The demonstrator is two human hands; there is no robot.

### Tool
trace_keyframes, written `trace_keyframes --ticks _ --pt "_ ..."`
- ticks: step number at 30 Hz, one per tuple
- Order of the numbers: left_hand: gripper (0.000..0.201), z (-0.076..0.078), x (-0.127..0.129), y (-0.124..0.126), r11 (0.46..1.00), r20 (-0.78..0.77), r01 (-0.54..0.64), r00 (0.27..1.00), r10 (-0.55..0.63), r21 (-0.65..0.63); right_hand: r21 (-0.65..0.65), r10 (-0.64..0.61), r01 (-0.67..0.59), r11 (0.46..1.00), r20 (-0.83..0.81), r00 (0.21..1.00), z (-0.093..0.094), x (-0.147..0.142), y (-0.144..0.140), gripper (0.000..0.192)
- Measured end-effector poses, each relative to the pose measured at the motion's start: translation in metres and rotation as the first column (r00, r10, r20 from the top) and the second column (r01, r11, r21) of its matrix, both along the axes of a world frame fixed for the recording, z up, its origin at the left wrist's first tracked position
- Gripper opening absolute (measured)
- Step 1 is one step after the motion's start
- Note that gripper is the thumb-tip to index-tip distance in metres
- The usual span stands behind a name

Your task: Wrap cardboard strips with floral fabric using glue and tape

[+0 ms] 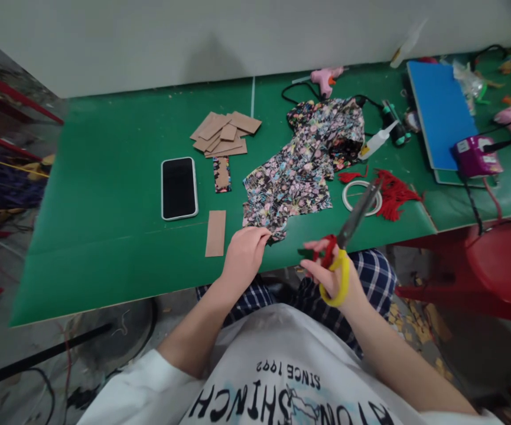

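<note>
The floral fabric (302,171) lies spread on the green table (113,195), its near corner at the front edge, where the left hand (243,258) pinches it between closed fingers. The right hand (332,274) grips scissors (348,236) by the red and yellow handles, blades pointing up over the edge. Just left lie 1 cardboard strip (215,233), a phone (179,188) and a cardboard pile (225,134); a tape ring (352,192) sits right

Green table (104,195), pale wall (149,41), possibly red chair (503,265).
</note>
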State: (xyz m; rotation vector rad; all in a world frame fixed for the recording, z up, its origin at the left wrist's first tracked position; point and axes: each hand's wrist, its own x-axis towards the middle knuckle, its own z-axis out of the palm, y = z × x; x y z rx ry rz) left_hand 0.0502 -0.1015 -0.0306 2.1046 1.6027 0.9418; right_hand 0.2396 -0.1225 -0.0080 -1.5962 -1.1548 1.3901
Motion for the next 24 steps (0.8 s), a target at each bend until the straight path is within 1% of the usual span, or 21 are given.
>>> trace_keyframes --ticks 1,2,4,5,7,9,11,12,13,14,15,16,17,18,20,22,24 --pt "0.016 0.002 0.001 0.002 1.000 0.021 0.009 1.000 -0.009 -0.007 0.088 0.009 -0.015 0.996 0.070 0.997 -0.001 -0.011 0.010 0.043" --pt "0.016 0.005 0.002 0.004 1.000 0.049 0.022 0.999 -0.022 -0.015 0.153 -0.009 -0.013 0.988 0.145 0.989 -0.002 -0.021 0.020 0.043" --pt "0.017 0.009 0.005 0.008 0.999 0.116 0.029 0.993 -0.024 -0.041 0.192 -0.027 -0.021 0.981 0.247 0.969 -0.006 -0.039 0.035 0.035" --pt "0.017 0.011 0.005 0.010 0.998 0.145 0.022 0.989 -0.013 -0.058 0.194 -0.031 -0.023 0.981 0.269 0.963 -0.009 -0.046 0.041 0.033" --pt "0.016 0.015 0.005 0.013 0.996 0.187 0.003 0.982 0.013 -0.086 0.164 -0.045 0.005 0.986 0.243 0.969 -0.016 -0.054 0.048 0.031" --pt "0.016 0.017 0.004 0.016 0.994 0.203 -0.018 0.978 0.039 -0.105 0.141 -0.067 0.044 0.989 0.164 0.984 -0.021 -0.054 0.053 0.032" --pt "0.017 0.017 0.000 0.018 0.989 0.197 -0.002 0.980 0.032 -0.148 0.157 -0.066 0.055 0.986 0.065 0.996 -0.023 -0.050 0.055 0.032" --pt "0.018 0.017 -0.002 0.019 0.982 0.180 0.035 0.984 -0.001 -0.186 0.181 -0.047 0.043 0.983 0.020 0.999 -0.023 -0.046 0.055 0.030" --pt "0.021 0.017 -0.004 0.021 0.969 0.151 0.098 0.986 -0.064 -0.227 0.203 -0.010 0.014 0.979 -0.021 1.000 -0.021 -0.041 0.056 0.029" --pt "0.027 0.017 -0.005 0.023 0.948 0.115 0.180 0.981 -0.155 -0.263 0.219 0.038 -0.023 0.976 -0.065 0.997 -0.017 -0.037 0.056 0.028" --pt "0.033 0.017 -0.006 0.025 0.918 0.075 0.271 0.963 -0.260 -0.290 0.224 0.085 -0.059 0.973 -0.108 0.990 -0.013 -0.033 0.056 0.028" --pt "0.035 0.016 -0.007 0.027 0.885 0.033 0.354 0.932 -0.362 -0.302 0.219 0.126 -0.093 0.971 -0.146 0.981 -0.009 -0.029 0.056 0.028" --pt "0.032 0.015 -0.007 0.029 0.860 -0.016 0.415 0.898 -0.439 -0.299 0.206 0.155 -0.117 0.972 -0.182 0.971 -0.005 -0.026 0.056 0.028" --pt "0.026 0.014 -0.007 0.031 0.847 -0.069 0.448 0.872 -0.485 -0.287 0.189 0.171 -0.131 0.973 -0.218 0.961 0.000 -0.024 0.056 0.029" --pt "0.024 0.011 -0.005 0.034 0.857 -0.185 0.447 0.848 -0.498 -0.258 0.156 0.180 -0.141 0.978 -0.266 0.947 0.007 -0.021 0.055 0.030" --pt "0.026 0.009 -0.004 0.034 0.887 -0.285 0.404 0.843 -0.456 -0.222 0.139 0.157 -0.123 0.983 -0.268 0.950 0.013 -0.017 0.055 0.029" --pt "0.026 0.008 -0.004 0.031 0.910 -0.348 0.382 0.841 -0.414 -0.158 0.143 0.104 -0.072 0.987 -0.231 0.967 0.017 -0.007 0.057 0.026"
